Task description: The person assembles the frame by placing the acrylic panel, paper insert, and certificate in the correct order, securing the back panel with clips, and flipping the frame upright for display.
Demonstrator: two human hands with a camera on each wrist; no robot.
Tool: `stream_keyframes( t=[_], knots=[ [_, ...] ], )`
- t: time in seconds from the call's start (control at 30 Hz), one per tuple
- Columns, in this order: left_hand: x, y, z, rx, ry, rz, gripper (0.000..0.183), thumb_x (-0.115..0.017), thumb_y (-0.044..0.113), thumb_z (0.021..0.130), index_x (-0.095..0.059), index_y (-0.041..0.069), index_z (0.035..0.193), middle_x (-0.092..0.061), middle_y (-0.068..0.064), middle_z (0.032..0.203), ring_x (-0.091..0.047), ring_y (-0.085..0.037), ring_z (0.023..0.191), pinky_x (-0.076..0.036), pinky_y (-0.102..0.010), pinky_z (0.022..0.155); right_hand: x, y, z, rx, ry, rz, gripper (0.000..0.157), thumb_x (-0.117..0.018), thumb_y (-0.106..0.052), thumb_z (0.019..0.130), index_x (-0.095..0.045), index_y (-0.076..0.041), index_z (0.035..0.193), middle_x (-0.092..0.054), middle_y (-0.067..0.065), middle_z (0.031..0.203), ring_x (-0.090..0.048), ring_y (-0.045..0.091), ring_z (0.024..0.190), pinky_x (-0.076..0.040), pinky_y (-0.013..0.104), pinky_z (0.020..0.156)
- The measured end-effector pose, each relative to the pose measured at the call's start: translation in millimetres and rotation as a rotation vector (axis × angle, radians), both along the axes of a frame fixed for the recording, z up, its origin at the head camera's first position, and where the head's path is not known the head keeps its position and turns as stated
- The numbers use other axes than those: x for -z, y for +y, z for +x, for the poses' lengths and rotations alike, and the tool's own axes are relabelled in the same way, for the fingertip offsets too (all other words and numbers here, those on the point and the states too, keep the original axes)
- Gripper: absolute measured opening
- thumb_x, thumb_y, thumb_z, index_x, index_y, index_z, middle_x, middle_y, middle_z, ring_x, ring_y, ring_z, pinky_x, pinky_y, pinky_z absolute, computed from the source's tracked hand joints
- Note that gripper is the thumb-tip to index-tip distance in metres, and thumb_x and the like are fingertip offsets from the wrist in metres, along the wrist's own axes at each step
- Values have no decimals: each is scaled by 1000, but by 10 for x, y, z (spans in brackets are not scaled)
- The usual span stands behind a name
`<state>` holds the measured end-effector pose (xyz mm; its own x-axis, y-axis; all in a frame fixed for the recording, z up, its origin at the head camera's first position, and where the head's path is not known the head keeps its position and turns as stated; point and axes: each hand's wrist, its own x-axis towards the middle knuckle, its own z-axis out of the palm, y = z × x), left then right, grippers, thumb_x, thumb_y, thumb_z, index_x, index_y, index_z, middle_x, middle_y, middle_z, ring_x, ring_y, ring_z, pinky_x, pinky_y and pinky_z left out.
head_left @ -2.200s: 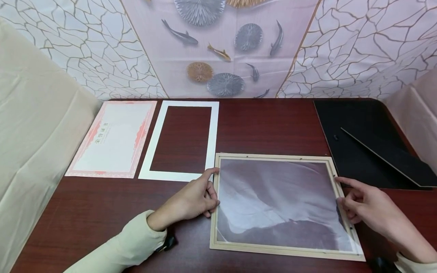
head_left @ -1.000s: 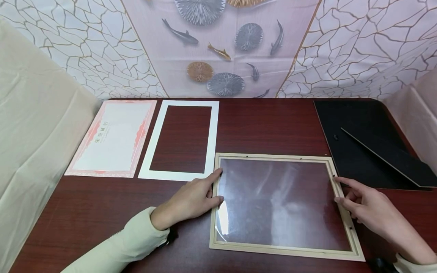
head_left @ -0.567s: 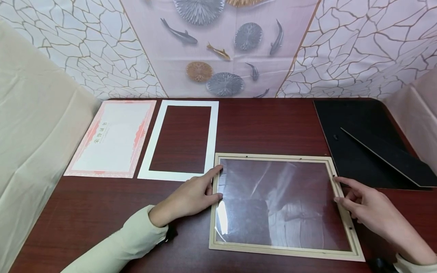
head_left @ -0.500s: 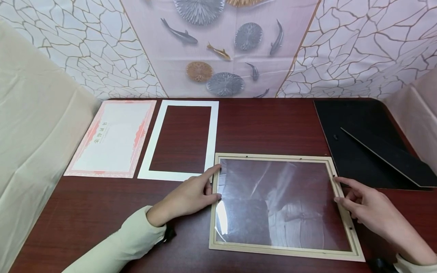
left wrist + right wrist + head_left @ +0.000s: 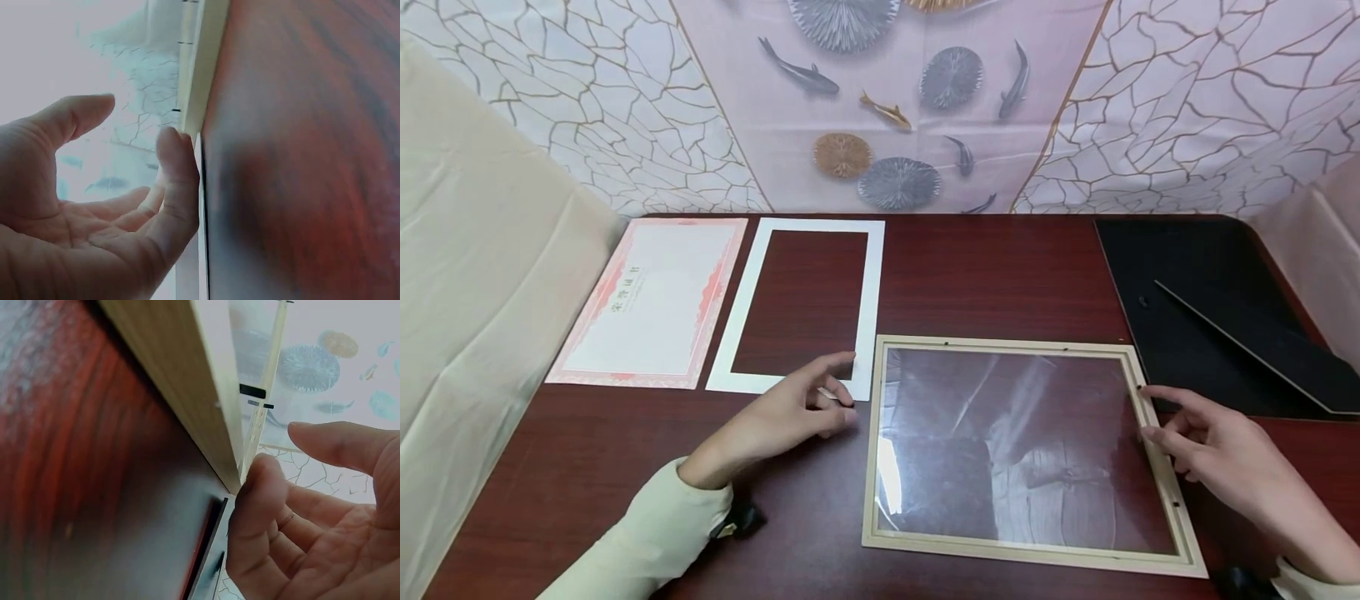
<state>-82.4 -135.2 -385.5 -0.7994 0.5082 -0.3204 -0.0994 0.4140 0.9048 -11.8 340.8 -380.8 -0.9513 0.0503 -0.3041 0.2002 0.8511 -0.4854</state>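
In the head view, a pale wooden picture frame (image 5: 1000, 342) lies flat on the table, with a clear sheet (image 5: 1015, 450) inside its rim. Light reflects off the sheet. My left hand (image 5: 775, 421) hovers left of the frame, holding nothing, fingers loosely bent; it overlaps the corner of a white mat (image 5: 871, 292). My right hand (image 5: 1221, 450) is at the frame's right side, index fingertip and thumb touching that edge, the other fingers loosely bent beneath. In the right wrist view, the frame's side (image 5: 175, 369) runs close by the fingers, thumb and fingers spread apart.
A pink-bordered certificate (image 5: 662, 333) lies at the far left, beside the mat. On the right is a black backing board (image 5: 1195, 250) with its stand leg (image 5: 1262, 350) tilted up, close by the frame's corner. Patterned cloth (image 5: 895, 100) hangs behind the table.
The left hand has let go of the frame's left edge and moved away to the left. Earlier, the sheet's cloudy look gave way to a clearer one. The right hand stays at the right edge.
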Motion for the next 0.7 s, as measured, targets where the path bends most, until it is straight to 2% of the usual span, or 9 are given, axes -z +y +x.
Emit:
stream_keyframes(
  t=[0.13,0.23,0.3,0.4,0.5,0.7],
  knots=[
    [-49,-64,-87,-85,-72,94,62,-61,12,102,-38,6,159,-61,-22,132,-70,-28,111,-61,-36,93,3,-4,3,7,27,4,51,-63,-19,105,-48,5,148,-69,4,86,-60,6,65,-52,25,55],
    [-87,-110,-173,-138,-133,188,55,-54,12,107,-37,3,158,-54,-27,146,-61,-37,132,-57,-42,106,18,3,3,4,53,16,47,-62,-17,105,-50,4,146,-69,4,85,-59,5,64,-51,25,55],
    [-93,-128,-244,-175,-184,250,53,-49,11,109,-34,1,159,-49,-27,153,-55,-40,139,-54,-43,110,31,16,3,6,68,16,45,-61,-14,105,-50,5,145,-69,6,88,-59,3,64,-52,24,55],
    [-82,-143,-343,-232,-270,335,52,-42,12,110,-32,1,160,-43,-26,159,-49,-41,145,-52,-45,112,45,41,0,12,71,0,45,-58,-11,105,-50,6,146,-71,12,96,-61,-3,68,-56,23,57],
    [-58,-137,-415,-284,-350,405,51,-38,13,110,-30,0,159,-41,-26,161,-48,-44,146,-53,-46,111,57,61,-6,16,55,-18,49,-60,-14,106,-48,7,148,-69,17,103,-61,-6,72,-57,23,60],
    [-21,-111,-484,-306,-427,483,49,-35,17,112,-29,1,158,-38,-28,162,-49,-48,144,-55,-49,107,58,74,-23,8,37,-71,52,-61,-16,106,-44,8,150,-66,25,114,-61,-9,76,-59,23,62]
  ],
)
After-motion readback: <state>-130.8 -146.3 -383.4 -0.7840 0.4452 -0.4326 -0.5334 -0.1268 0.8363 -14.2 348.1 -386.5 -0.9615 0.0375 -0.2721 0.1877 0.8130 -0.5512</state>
